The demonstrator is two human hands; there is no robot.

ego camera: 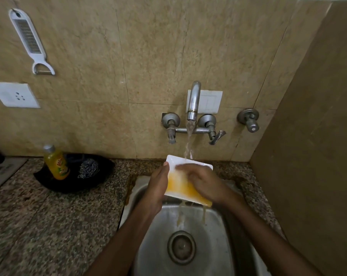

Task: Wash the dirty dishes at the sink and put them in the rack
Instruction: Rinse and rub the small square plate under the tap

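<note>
Under the steel tap [193,100], a yellow-smeared white rectangular plate [179,186] is gripped by the left hand [158,186] and pressed by flat fingers [183,167] of the right hand [204,182]

I see the white rectangular plate [196,163] over the round steel sink [214,232], under the chrome wall tap [193,100]. The left hand [156,188] is at its left edge and the right hand [204,182] lies on it. Left of the sink, on the speckled granite counter [49,216], the yellow plastic bottle [56,162] stands beside the steel wire scrubber [89,168].
</note>
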